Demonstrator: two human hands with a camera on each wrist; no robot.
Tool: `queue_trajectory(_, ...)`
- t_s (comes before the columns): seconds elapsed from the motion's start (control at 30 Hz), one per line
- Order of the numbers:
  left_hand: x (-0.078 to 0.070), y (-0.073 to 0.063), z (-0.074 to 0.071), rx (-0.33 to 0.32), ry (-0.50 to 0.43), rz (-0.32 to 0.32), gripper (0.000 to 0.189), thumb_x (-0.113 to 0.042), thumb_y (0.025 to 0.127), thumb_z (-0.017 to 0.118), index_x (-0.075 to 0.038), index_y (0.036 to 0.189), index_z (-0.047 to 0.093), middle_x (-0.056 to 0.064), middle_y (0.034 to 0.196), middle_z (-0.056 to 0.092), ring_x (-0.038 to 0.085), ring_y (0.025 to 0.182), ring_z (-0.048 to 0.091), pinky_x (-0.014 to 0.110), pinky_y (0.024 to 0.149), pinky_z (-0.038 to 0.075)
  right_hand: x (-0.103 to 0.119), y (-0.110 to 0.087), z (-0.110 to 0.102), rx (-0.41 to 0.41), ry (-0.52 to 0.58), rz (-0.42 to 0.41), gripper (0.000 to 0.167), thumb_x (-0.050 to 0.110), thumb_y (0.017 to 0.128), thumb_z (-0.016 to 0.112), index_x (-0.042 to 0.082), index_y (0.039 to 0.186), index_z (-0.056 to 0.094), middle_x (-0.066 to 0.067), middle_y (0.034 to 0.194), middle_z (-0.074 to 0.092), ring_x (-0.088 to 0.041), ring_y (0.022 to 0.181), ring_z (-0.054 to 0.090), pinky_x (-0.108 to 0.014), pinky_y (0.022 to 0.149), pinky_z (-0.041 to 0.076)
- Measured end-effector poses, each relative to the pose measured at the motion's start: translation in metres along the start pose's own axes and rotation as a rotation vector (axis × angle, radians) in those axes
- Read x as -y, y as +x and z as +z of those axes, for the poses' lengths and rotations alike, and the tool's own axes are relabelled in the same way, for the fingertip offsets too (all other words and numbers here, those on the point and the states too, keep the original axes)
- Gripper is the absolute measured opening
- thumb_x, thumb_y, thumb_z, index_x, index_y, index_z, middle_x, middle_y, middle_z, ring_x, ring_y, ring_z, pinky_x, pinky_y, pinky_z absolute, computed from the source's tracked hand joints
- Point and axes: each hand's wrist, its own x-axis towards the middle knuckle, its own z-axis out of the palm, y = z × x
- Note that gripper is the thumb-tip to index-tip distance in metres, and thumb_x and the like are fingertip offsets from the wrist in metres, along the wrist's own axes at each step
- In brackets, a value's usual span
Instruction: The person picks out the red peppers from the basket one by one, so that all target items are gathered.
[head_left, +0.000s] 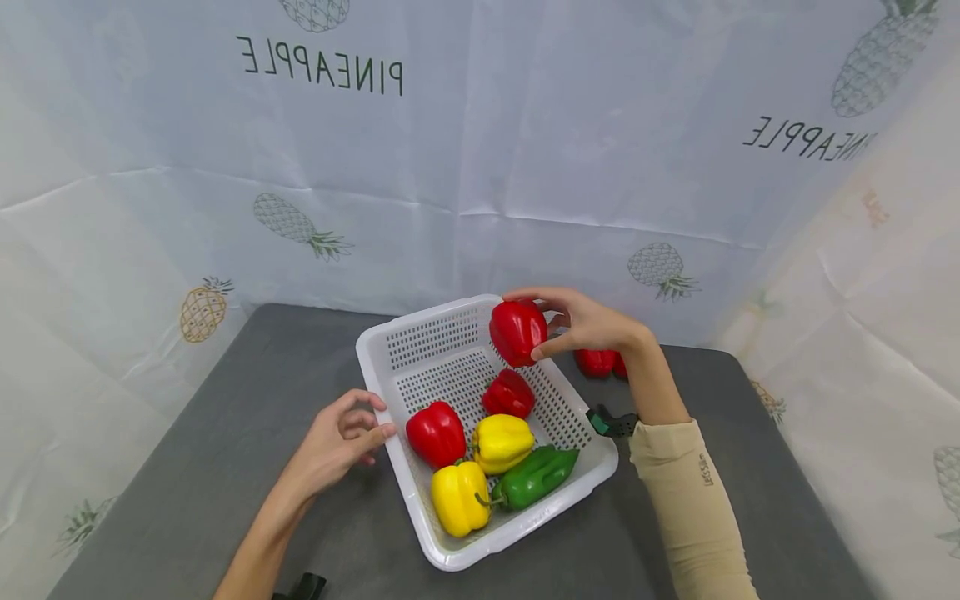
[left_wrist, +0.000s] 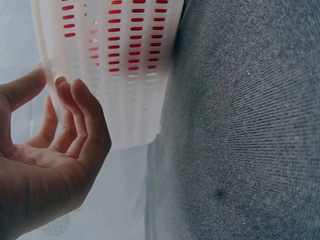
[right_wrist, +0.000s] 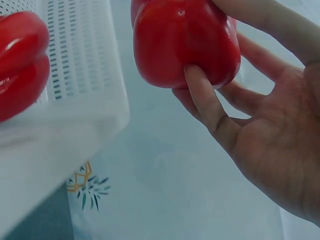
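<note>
A white plastic basket (head_left: pixel 420 508) with slotted walls stands tilted to the view on the dark table. My left hand (head_left: pixel 333 446) pinches its left rim between thumb and curled fingers; the left wrist view shows the rim (left_wrist: pixel 44 55) at the thumb tip. Over the basket's far right corner, my right hand (head_left: pixel 588 321) grips a red bell pepper (head_left: pixel 517 332), also seen in the right wrist view (right_wrist: pixel 185 42). Inside the basket lie a red bell pepper (head_left: pixel 436 433), another red pepper (head_left: pixel 508 394), two yellow bell peppers (head_left: pixel 502 443) and a long green pepper (head_left: pixel 536 477).
More red peppers (head_left: pixel 595 362) lie on the table right of the basket, partly hidden behind the right forearm. The grey tabletop (head_left: pixel 247 400) ends at a hanging white cloth (head_left: pixel 450 167) printed with pineapples.
</note>
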Motion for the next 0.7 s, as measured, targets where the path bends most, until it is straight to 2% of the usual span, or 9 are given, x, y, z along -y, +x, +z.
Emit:
queue_trajectory(0.2, -0.001, 0.000, 0.001, 0.008, -0.008, -0.006, 0.045, -0.018, 0.098, 0.079, -0.002, 0.132, 0.054, 0.023, 0.096, 0.072, 0.025, 0.074, 0.070, 0.031, 0.070, 0.064, -0.009, -0.023, -0.009, -0.059, 0.051, 0.005, 0.086, 0.009, 0.084, 0.088, 0.020, 0.160, 0.050, -0.011, 0.158, 0.055, -0.039, 0.137, 0.057, -0.044, 0.096, 0.066)
queue_trajectory(0.27, 0.000, -0.001, 0.001, 0.007, -0.003, -0.007, 0.046, -0.018, 0.098, 0.080, -0.002, 0.132, 0.054, 0.021, 0.096, 0.073, 0.026, 0.074, 0.071, 0.031, 0.070, 0.065, -0.015, -0.032, -0.012, -0.094, 0.051, -0.007, 0.087, 0.008, 0.083, 0.088, 0.017, 0.160, 0.049, -0.013, 0.159, 0.054, -0.038, 0.138, 0.056, -0.041, 0.096, 0.066)
queue_trajectory(0.47, 0.000, -0.001, 0.002, 0.003, 0.002, 0.000, 0.046, -0.018, 0.098, 0.080, -0.002, 0.132, 0.054, 0.016, 0.095, 0.074, 0.029, 0.076, 0.072, 0.031, 0.070, 0.065, -0.029, -0.060, -0.028, -0.181, 0.027, -0.038, 0.085, 0.004, 0.085, 0.085, 0.012, 0.162, 0.047, -0.015, 0.162, 0.051, -0.028, 0.138, 0.054, -0.035, 0.097, 0.065)
queue_trajectory(0.7, 0.000, 0.000, 0.002, 0.003, 0.010, 0.011, 0.046, -0.018, 0.098, 0.080, -0.002, 0.133, 0.054, 0.016, 0.096, 0.075, 0.030, 0.077, 0.073, 0.030, 0.071, 0.065, -0.042, -0.091, -0.039, -0.237, 0.063, -0.018, 0.087, -0.002, 0.086, 0.082, 0.011, 0.163, 0.044, 0.000, 0.158, 0.051, -0.017, 0.137, 0.056, -0.033, 0.093, 0.066)
